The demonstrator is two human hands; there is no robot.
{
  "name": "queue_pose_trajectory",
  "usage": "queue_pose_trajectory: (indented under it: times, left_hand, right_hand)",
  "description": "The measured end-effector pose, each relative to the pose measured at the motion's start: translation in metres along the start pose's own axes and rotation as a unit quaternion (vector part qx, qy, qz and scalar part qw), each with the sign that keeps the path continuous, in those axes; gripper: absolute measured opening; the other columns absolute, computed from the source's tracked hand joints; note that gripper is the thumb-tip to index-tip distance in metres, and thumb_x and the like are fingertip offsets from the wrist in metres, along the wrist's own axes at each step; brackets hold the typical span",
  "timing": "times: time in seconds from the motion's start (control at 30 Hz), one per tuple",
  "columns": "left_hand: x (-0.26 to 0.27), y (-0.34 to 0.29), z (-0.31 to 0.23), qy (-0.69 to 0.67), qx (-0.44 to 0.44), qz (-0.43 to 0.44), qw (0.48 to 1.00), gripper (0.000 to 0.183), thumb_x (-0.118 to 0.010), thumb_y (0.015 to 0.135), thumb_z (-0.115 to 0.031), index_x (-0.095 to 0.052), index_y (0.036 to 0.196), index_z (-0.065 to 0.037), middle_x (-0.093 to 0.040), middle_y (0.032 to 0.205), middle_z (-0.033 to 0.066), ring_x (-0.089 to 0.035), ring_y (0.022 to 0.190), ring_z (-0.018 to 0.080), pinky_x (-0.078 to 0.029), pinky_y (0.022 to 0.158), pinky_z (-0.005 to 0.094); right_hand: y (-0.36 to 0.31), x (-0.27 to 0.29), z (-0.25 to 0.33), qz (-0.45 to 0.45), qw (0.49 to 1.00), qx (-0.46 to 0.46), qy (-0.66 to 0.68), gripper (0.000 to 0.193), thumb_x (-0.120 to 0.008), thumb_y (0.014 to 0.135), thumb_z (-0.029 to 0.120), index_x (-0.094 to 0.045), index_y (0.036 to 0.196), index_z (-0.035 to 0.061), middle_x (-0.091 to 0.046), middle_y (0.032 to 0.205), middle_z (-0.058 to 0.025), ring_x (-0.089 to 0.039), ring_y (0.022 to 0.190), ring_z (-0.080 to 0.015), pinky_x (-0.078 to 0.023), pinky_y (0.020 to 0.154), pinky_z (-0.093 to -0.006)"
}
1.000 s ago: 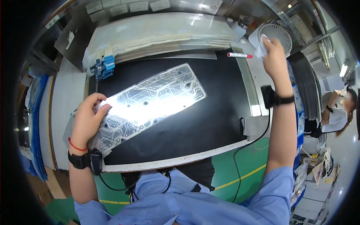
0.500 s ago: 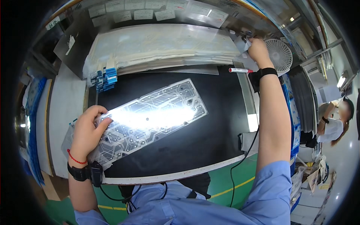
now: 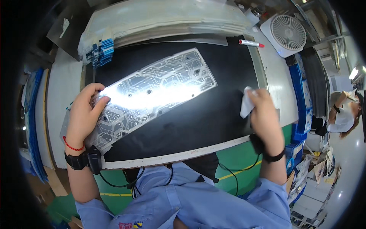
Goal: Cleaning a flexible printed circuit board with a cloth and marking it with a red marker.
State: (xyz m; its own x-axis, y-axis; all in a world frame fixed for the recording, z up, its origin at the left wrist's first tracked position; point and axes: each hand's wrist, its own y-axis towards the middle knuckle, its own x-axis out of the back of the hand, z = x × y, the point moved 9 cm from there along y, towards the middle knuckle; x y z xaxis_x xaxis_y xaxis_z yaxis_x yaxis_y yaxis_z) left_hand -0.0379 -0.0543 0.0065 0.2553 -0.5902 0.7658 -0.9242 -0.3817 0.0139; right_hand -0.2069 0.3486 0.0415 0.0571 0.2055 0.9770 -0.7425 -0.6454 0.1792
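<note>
My left hand (image 3: 85, 112) grips the left end of a clear, flat circuit sheet (image 3: 164, 80) printed with fine silvery lines, thumb on top and fingers around the edge. The sheet lies slanted over a black work surface (image 3: 225, 129), its far right corner raised toward the back, and a bright glare crosses its middle. My right hand (image 3: 265, 112), partly blurred, pinches a small white cloth or tissue (image 3: 247, 102) above the surface's right side, apart from the sheet.
A stack of large pale sheets (image 3: 164, 23) spans the back. Blue-handled clips or strips (image 3: 101, 52) lie at its left corner. A red-capped marker (image 3: 251, 43) and a white fan (image 3: 286, 34) stand back right. Another person (image 3: 343, 114) is at the far right.
My right hand has come from beside the fan down to the right of the black surface, bringing the white cloth or tissue. The left hand keeps hold of the sheet; the whole view has shifted.
</note>
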Motion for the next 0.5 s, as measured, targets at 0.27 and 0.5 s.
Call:
queue_pose_trajectory:
  times: [0.27,0.5]
  left_hand:
    - [-0.008,0.003,0.010,-0.041,0.027,0.024,0.999,0.023,-0.068,0.094,-0.013,-0.064,0.114,-0.001,-0.069,0.096,0.0111,-0.065,0.085,0.0179,-0.050,0.079,0.0300]
    - [-0.005,-0.002,-0.001,-0.030,0.013,0.024,0.999,0.020,-0.064,0.098,-0.010,-0.062,0.114,0.000,-0.066,0.095,0.0063,-0.060,0.085,0.0120,-0.048,0.079,0.0254]
  right_hand:
    - [-0.037,-0.045,0.151,0.003,0.997,0.083,-0.007,0.049,-0.061,0.084,0.010,-0.061,0.130,-0.0043,-0.059,0.109,-0.0130,-0.058,0.090,-0.0275,-0.047,0.067,-0.0395]
    - [-0.053,-0.024,0.032,-0.027,0.979,-0.135,-0.148,0.036,-0.054,0.092,0.004,-0.059,0.126,-0.0053,-0.058,0.104,-0.0138,-0.061,0.092,-0.0322,-0.053,0.075,-0.0430]
